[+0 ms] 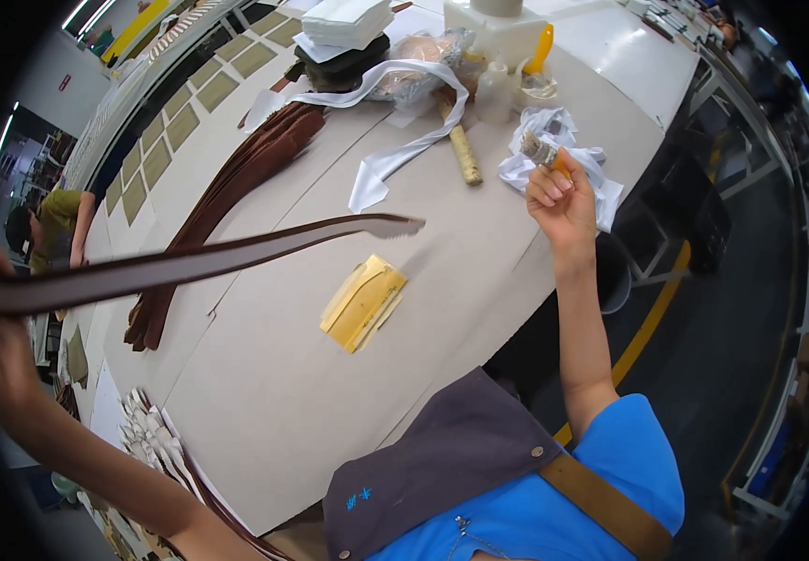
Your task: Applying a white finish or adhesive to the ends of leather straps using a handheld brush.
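At the far left, my left hand, blurred by motion, is closed on one end of a long brown leather strap. The strap reaches rightward above the table, its pale grey side facing me and its far end tapering to a ragged tip. My right hand is raised at the right, fingers wrapped round a small brush with worn, pale bristles pointing up and left. Beneath the strap's tip lies a yellow block with loose layered strips. A bundle of brown leather straps rests left of centre.
White cloth lies crumpled behind my right hand. Farther back are a wooden-handled tool, a bottle, a yellow-handled brush and a white ribbon. Pale-edged strips lie near left. Another person bends at the far left.
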`<state>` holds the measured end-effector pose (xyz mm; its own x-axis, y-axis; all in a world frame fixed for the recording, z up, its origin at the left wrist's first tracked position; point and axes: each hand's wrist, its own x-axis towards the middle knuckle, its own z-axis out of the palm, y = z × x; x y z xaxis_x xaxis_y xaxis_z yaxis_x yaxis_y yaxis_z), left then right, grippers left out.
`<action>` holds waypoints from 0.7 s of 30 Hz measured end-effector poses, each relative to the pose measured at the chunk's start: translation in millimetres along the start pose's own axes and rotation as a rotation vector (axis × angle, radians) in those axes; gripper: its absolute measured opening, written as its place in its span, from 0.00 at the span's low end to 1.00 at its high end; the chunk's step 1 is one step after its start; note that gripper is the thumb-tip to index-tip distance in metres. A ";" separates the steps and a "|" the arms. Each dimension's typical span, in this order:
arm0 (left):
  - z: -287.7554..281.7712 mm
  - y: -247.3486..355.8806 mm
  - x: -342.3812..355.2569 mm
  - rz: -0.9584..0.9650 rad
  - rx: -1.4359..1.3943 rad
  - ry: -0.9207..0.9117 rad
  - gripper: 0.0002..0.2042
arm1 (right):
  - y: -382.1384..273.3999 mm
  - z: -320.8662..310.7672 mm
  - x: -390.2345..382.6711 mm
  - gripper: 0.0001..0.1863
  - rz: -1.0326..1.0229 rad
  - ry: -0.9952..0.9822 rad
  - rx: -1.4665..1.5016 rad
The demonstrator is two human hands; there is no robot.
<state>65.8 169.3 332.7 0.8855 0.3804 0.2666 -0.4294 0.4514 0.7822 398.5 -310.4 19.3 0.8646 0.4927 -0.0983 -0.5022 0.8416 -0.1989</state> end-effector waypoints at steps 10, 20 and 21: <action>-256.3 -190.5 -234.5 0.126 -0.069 1.261 0.14 | -13.6 -19.7 11.6 0.13 -0.154 0.200 -0.129; -106.9 -259.3 -258.7 0.101 0.879 1.367 0.17 | -81.0 16.5 107.8 0.11 -0.834 0.230 -1.345; -95.9 -268.3 -244.2 0.104 0.967 1.252 0.15 | -85.1 17.7 120.7 0.11 -0.832 0.206 -1.346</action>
<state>-52.1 32.7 3.7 -0.0494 0.9928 0.1088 0.2264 -0.0950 0.9694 545.3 -318.7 41.7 0.9218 -0.1140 0.3705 0.3722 -0.0066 -0.9281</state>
